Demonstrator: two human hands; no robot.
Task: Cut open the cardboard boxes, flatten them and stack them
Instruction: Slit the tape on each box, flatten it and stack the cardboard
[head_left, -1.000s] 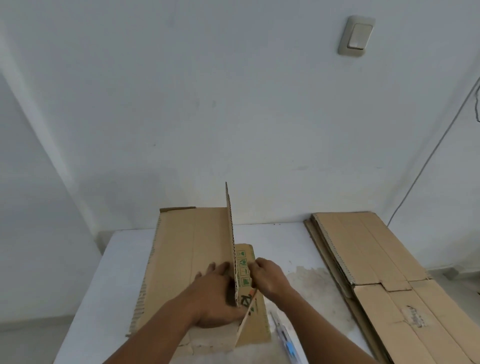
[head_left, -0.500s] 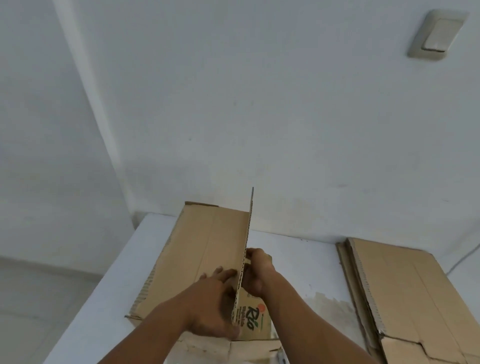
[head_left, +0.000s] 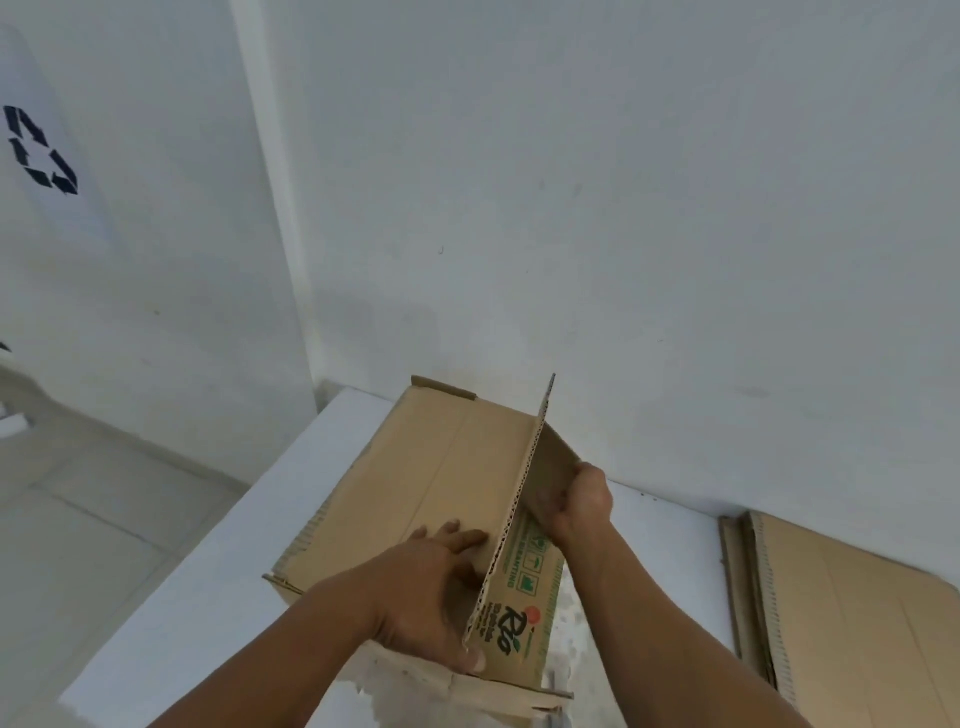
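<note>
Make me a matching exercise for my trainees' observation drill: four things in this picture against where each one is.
1 left hand
2 right hand
3 flattened stack
4 recycling symbol

A on the left wall
B at the table's right end
C gripping the raised panel from its right
D resting against the raised panel's left face

Pairs: 1-D, 2-C, 3-B, 4-A

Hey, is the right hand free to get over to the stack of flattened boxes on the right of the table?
Probably not yet: the right hand grips the upright panel. The table between it and the flattened stack looks unobstructed, so once it lets go, likely yes.
</note>
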